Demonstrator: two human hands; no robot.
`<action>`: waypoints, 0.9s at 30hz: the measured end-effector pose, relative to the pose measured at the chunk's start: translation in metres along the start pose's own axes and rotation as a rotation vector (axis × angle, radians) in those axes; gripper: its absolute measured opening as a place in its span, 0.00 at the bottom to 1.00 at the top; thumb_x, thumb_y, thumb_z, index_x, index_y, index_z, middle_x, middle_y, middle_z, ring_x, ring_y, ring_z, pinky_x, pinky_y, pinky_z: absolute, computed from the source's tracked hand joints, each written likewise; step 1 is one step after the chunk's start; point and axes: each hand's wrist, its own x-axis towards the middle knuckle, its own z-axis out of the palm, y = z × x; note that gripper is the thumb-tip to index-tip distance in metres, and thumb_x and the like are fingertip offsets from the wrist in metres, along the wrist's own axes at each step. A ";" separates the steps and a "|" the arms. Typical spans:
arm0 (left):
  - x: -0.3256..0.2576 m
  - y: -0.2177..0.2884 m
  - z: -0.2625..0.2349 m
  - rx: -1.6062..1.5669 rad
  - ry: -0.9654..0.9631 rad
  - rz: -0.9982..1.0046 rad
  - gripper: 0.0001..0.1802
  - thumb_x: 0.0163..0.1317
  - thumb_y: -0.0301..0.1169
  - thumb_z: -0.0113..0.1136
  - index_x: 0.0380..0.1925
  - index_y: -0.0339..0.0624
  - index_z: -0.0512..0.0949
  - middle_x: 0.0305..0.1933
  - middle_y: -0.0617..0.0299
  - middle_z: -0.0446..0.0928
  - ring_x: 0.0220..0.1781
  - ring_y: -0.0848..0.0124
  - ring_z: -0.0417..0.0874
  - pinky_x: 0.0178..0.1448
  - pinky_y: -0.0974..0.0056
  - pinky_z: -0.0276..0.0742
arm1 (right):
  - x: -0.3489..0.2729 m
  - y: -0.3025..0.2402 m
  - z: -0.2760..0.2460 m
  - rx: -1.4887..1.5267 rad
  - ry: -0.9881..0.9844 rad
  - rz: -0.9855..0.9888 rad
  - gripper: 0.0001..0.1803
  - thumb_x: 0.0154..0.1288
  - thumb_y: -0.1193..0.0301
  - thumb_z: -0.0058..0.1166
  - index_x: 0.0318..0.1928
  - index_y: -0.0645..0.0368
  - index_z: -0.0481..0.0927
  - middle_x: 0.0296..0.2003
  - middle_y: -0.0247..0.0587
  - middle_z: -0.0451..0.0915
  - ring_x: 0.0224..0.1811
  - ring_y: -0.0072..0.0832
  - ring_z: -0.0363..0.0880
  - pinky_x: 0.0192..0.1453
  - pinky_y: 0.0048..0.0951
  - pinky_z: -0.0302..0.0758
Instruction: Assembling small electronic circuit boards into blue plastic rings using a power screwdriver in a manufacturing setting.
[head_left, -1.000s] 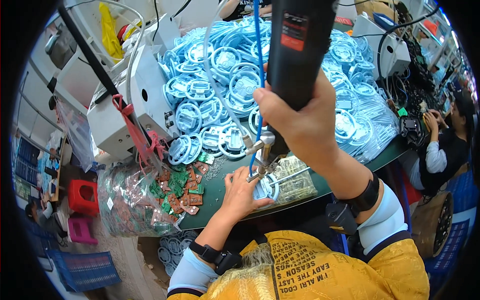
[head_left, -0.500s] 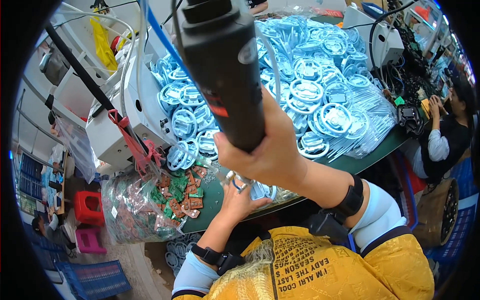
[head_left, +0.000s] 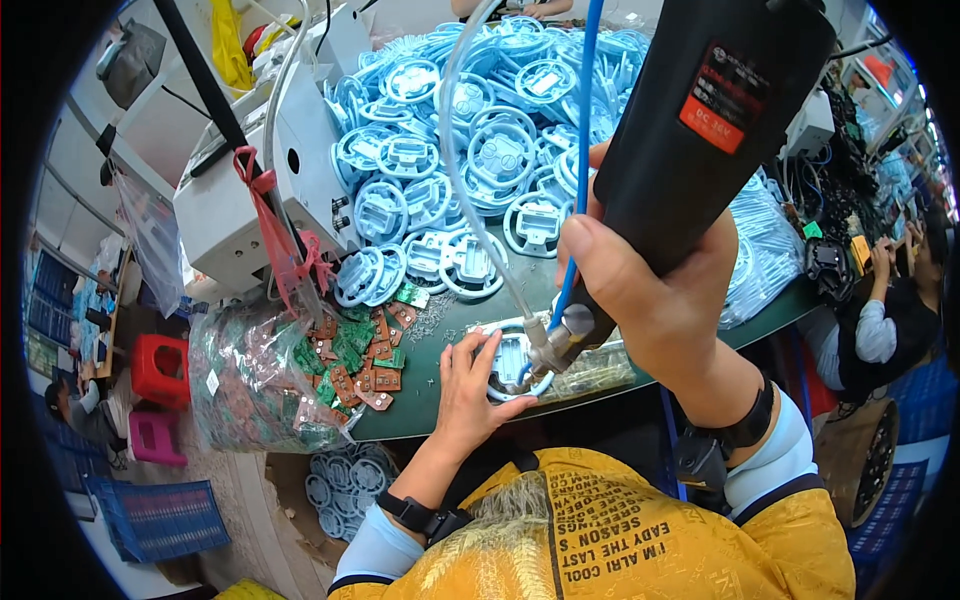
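My right hand [head_left: 665, 285] is wrapped round a large black electric screwdriver [head_left: 710, 130] with a red label, tilted so its tip points down to the left. A clear hose and a blue hose run to its metal nozzle [head_left: 550, 348]. The nozzle is over a light blue round plastic part [head_left: 512, 358] at the near edge of the green table. My left hand [head_left: 465, 385] grips that part's left rim between thumb and fingers. The nozzle covers some of the part, so I cannot tell whether the bit touches it.
A big heap of light blue round parts [head_left: 500, 150] covers the far table [head_left: 420, 405]. To the left lie brown and green circuit boards [head_left: 360, 365], a plastic bag of boards [head_left: 250, 380] and a white machine [head_left: 270, 200]. Below stands a box of blue parts [head_left: 345, 490]. Another person [head_left: 880, 310] sits at right.
The screwdriver in my right hand has moved right and tilted, its nozzle now over the blue part. My left hand stays at that part, now in plainer view. The whole view has shifted slightly.
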 end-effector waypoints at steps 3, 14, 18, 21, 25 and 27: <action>-0.006 -0.006 0.003 -0.004 0.003 -0.029 0.53 0.35 0.42 0.83 0.64 0.34 0.68 0.61 0.48 0.67 0.64 0.47 0.67 0.68 0.45 0.60 | 0.001 0.004 0.006 0.002 -0.017 0.032 0.20 0.61 0.80 0.60 0.53 0.69 0.73 0.30 0.36 0.78 0.26 0.21 0.80 0.30 0.23 0.77; -0.007 -0.003 0.008 0.039 0.073 0.032 0.50 0.37 0.41 0.82 0.61 0.35 0.69 0.60 0.46 0.68 0.61 0.45 0.69 0.66 0.48 0.64 | -0.004 0.010 0.001 -0.033 -0.019 -0.048 0.17 0.61 0.80 0.57 0.50 0.67 0.69 0.32 0.40 0.75 0.25 0.24 0.78 0.28 0.27 0.76; -0.009 -0.007 0.009 0.047 0.066 0.013 0.51 0.37 0.41 0.82 0.62 0.35 0.68 0.61 0.47 0.67 0.62 0.45 0.69 0.68 0.45 0.61 | 0.006 0.008 0.001 -0.027 -0.047 -0.018 0.17 0.61 0.80 0.58 0.49 0.67 0.70 0.32 0.41 0.75 0.24 0.25 0.78 0.28 0.26 0.76; -0.011 -0.012 0.010 0.030 0.076 0.005 0.51 0.38 0.41 0.81 0.63 0.35 0.67 0.63 0.47 0.67 0.67 0.45 0.67 0.70 0.40 0.58 | 0.032 -0.014 -0.006 -0.075 0.071 -0.085 0.17 0.61 0.76 0.58 0.50 0.68 0.72 0.25 0.41 0.75 0.24 0.25 0.78 0.29 0.25 0.75; 0.000 -0.010 0.014 0.022 0.099 0.017 0.50 0.39 0.39 0.81 0.63 0.36 0.67 0.62 0.47 0.67 0.68 0.45 0.66 0.70 0.40 0.58 | 0.049 -0.042 -0.022 -0.145 0.088 -0.181 0.20 0.63 0.73 0.55 0.53 0.70 0.71 0.21 0.41 0.74 0.22 0.26 0.76 0.29 0.27 0.75; 0.002 -0.012 0.015 0.017 0.098 0.014 0.50 0.39 0.39 0.81 0.63 0.36 0.67 0.61 0.47 0.67 0.68 0.45 0.66 0.70 0.40 0.58 | 0.044 -0.036 -0.016 -0.172 0.070 -0.163 0.21 0.63 0.73 0.55 0.54 0.70 0.70 0.21 0.42 0.74 0.22 0.27 0.76 0.29 0.27 0.75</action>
